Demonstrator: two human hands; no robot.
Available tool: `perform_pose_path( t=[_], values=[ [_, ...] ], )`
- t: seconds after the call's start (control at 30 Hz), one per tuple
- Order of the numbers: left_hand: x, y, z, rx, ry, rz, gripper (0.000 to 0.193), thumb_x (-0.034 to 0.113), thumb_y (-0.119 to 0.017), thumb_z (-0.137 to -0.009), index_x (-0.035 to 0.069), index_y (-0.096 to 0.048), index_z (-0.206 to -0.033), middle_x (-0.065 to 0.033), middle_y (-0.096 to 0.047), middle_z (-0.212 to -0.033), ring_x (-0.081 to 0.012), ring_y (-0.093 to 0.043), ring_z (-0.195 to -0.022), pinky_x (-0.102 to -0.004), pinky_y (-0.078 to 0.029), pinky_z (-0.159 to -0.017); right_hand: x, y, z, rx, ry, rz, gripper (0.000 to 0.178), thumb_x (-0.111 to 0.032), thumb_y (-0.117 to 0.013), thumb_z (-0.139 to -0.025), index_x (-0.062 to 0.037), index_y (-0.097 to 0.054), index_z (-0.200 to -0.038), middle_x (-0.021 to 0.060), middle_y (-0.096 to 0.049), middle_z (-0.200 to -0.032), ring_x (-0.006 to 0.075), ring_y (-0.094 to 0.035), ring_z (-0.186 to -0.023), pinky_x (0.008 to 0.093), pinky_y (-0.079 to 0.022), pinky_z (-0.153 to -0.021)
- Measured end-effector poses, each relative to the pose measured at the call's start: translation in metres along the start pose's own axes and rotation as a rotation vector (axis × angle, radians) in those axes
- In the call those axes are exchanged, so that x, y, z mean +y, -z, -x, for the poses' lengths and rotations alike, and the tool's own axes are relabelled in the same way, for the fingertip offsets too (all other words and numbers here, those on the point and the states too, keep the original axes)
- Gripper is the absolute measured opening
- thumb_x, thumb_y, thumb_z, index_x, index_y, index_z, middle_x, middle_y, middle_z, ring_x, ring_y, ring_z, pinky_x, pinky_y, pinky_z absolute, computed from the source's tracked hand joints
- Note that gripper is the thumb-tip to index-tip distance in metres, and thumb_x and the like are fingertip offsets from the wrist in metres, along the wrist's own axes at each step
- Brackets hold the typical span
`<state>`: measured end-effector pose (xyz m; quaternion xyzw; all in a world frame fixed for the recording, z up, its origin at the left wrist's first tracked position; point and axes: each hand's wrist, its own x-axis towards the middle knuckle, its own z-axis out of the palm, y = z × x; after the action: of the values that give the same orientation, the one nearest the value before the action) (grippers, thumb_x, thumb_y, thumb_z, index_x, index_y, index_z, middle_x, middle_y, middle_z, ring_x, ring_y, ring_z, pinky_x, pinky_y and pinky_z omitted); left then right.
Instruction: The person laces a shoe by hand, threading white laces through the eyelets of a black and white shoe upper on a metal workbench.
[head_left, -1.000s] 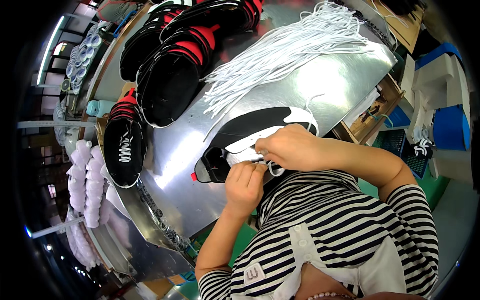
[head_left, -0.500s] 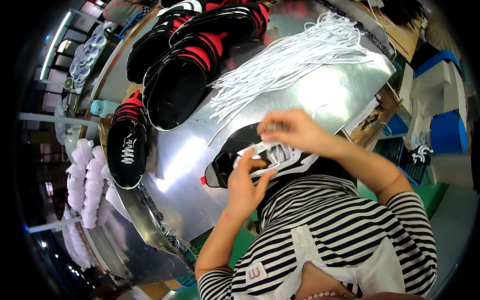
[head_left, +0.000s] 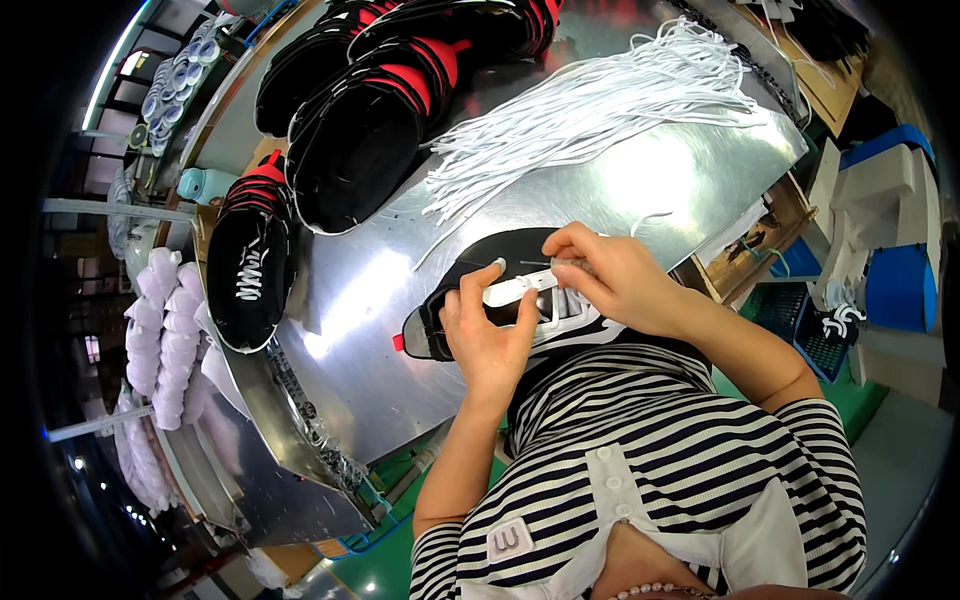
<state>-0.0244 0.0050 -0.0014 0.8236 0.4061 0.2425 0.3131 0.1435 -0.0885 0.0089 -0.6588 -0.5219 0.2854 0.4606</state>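
A black and white shoe upper point(head_left: 478, 262) with a grey, red-tabbed heel lies on its side at the near edge of the metal table. My left hand point(head_left: 489, 335) grips it around the white eyelet strip point(head_left: 515, 288), thumb on one side and fingers on the other. White lace point(head_left: 566, 306) crosses the upper farther right. Over the strip, my right hand point(head_left: 625, 285) is closed on a thin pointed metal tool point(head_left: 538, 263), whose tip points left. Its fingertips also touch the strip's right end. Whether they hold lace as well cannot be made out.
A bundle of white laces point(head_left: 600, 105) lies across the metal table point(head_left: 365, 385). Nested black and red uppers point(head_left: 355, 150) stand at the far left, with a laced upper point(head_left: 250, 265) beside them. A wooden drawer point(head_left: 770, 240) and a dark blue crate point(head_left: 820, 335) are at the right.
The blurred right hand has come down to the eyelet strip, its tool now showing clearly. My left hand has stayed on the upper, its fingers shifted along the strip. The whole view has shifted slightly.
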Motion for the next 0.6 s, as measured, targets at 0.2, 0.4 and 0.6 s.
perform_pose_path(
  t=[0.2,0.4,0.6],
  values=[
    [0.001,0.000,0.000,-0.005,0.021,-0.025,0.044,0.012,-0.080,-0.073,0.005,-0.061,-0.112,-0.0124,-0.062,-0.104,-0.0275,-0.058,-0.099,-0.0377,-0.046,-0.089,-0.003,0.005,0.004,-0.093,0.053,0.224,0.019,-0.019,-0.063,-0.091,-0.0052,-0.054,-0.102,0.0108,-0.069,-0.081,0.0303,-0.067,-0.072,0.0382,-0.050,-0.061],
    [0.000,-0.001,0.001,-0.034,0.056,0.321,0.035,0.002,-0.072,-0.080,0.000,-0.060,-0.113,-0.0063,-0.065,-0.098,-0.0088,-0.056,-0.074,-0.0223,-0.045,-0.066,-0.008,0.006,-0.013,-0.269,0.070,0.449,0.018,-0.018,-0.063,-0.090,-0.0053,-0.052,-0.097,0.0096,-0.066,-0.070,0.0311,-0.066,-0.067,0.0412,-0.047,-0.057],
    [0.000,-0.001,0.006,-0.040,0.071,0.284,0.029,-0.001,-0.064,-0.086,0.000,-0.060,-0.115,0.0013,-0.057,-0.071,-0.0019,-0.039,-0.052,-0.0203,-0.031,-0.048,-0.016,-0.020,-0.023,-0.268,0.216,0.600,0.033,-0.007,-0.067,-0.075,0.0027,-0.047,-0.100,0.0097,-0.063,-0.066,0.0293,-0.066,-0.061,0.0368,-0.048,-0.049]
  ],
)
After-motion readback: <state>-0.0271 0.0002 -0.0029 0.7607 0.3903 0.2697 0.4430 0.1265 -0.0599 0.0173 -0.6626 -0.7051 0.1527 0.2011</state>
